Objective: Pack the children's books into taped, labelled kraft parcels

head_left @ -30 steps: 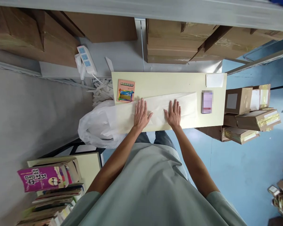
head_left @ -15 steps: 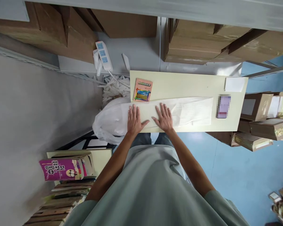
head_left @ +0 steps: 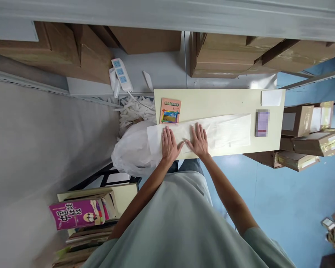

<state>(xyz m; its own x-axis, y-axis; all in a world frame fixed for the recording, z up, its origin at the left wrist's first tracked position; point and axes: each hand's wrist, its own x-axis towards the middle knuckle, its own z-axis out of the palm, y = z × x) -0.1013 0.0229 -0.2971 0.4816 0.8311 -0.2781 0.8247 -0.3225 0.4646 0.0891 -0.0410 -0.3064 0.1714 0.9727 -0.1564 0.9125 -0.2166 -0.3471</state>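
A long translucent white sheet (head_left: 226,130) lies flat along a pale yellow table (head_left: 217,100). My left hand (head_left: 169,145) rests palm down on the sheet's left part, fingers spread. My right hand (head_left: 198,140) presses flat on the sheet just to the right, thumb almost meeting the left thumb. A small orange book (head_left: 170,110) with a colourful cover lies just beyond my left hand. The sheet's left end hangs past the table edge.
A white plastic bag (head_left: 131,152) bulges left of the table above paper strips (head_left: 132,109). A purple card (head_left: 262,123) and white slip (head_left: 271,97) lie at the table's right end. Cardboard boxes (head_left: 309,130) stand right, a power strip (head_left: 122,74) behind, books (head_left: 78,214) at lower left.
Both hands slid left along the sheet and then drew closer together. The sheet's left end now lies flatter over the table edge.
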